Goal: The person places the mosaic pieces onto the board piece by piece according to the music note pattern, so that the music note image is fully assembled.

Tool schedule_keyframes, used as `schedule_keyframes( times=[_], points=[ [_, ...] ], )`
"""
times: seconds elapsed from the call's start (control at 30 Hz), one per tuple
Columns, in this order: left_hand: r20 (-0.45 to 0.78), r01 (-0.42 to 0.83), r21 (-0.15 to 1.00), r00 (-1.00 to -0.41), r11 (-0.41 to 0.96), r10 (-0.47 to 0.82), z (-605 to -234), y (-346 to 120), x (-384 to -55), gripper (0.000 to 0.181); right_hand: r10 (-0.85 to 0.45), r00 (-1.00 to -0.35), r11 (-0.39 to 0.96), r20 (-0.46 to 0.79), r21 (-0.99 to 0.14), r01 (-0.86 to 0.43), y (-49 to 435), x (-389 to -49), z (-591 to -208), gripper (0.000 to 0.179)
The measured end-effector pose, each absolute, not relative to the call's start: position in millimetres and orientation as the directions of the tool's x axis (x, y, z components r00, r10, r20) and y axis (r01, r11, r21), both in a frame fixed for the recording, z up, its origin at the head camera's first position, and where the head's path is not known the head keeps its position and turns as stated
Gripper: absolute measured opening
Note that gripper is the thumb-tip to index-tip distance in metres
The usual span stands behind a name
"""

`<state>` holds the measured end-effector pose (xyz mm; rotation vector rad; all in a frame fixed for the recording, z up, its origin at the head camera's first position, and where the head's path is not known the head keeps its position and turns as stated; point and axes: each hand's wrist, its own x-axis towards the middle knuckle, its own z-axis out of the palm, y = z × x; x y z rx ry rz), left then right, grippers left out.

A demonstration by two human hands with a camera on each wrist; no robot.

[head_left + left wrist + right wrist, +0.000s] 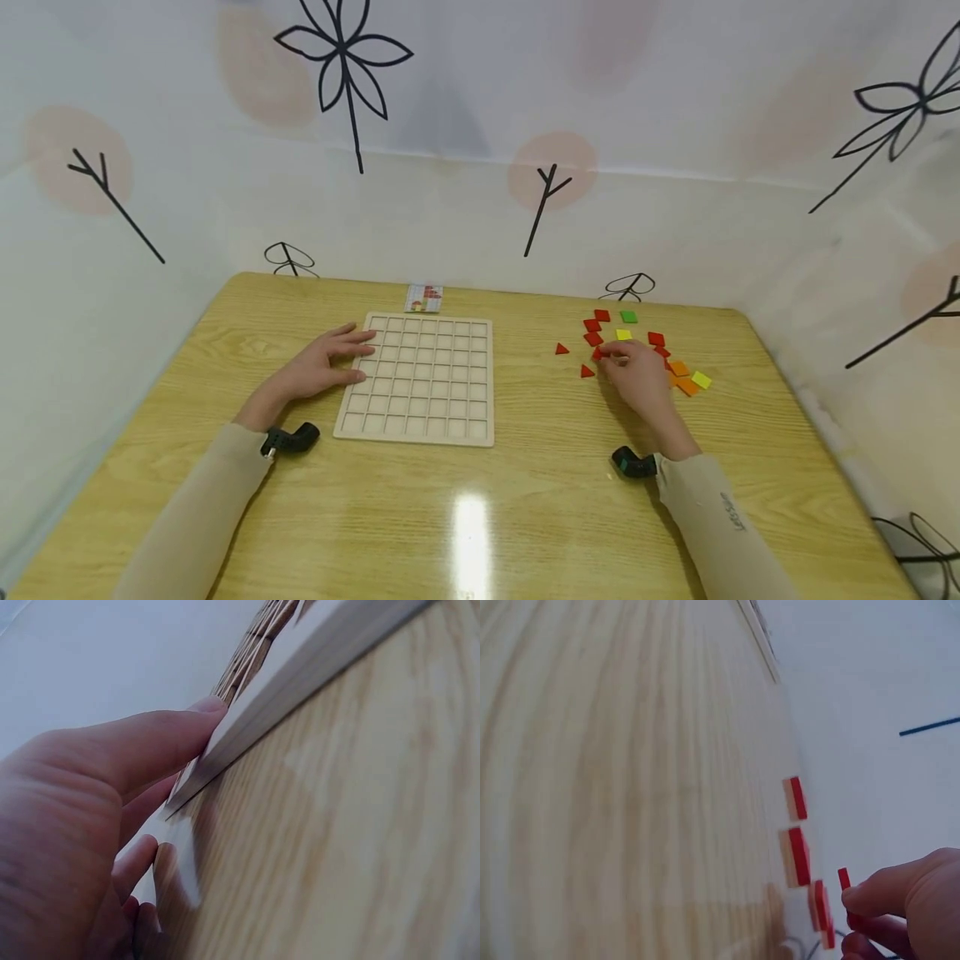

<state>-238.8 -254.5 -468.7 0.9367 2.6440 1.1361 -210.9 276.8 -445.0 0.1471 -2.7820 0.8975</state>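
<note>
A pale wooden grid board [412,432] lies on the table, its square compartments bare. My left hand [318,367] rests along the board's left edge with fingers spread; in the left wrist view the thumb [172,742] touches the rim. To the right, my right hand [639,379] pinches a small red tile [844,879] between thumb and fingertips, slightly above the table. Its full shape is partly covered by the fingers. Two red triangle tiles [562,348] lie to the left of that hand, and red square tiles [593,339] sit just beyond it.
Around the right hand are a green tile [628,317], yellow tiles [701,380], orange tiles [687,387] and more red ones [656,339]; the hand hides part of this group. A picture card [424,298] lies behind the board. Patterned cloth [465,217] stands behind the table [390,517].
</note>
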Motion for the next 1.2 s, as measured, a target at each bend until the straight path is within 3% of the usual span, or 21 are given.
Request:
schedule_keyframes(
  times=[0.8,1.2],
  points=[
    [0.133,0.490,0.689,-0.810,0.534,0.571,-466,-254,-237,0.046,-0.249,-0.934,0.620,0.256,-0.699,-0.357,124,-269,-445,0.015],
    [0.135,0.503,0.673,-0.804,0.541,0.579,-466,-254,-237,0.042,-0.298,-0.933,0.539,0.202,-0.771,-0.339,65,-283,-450,0.018]
  ],
)
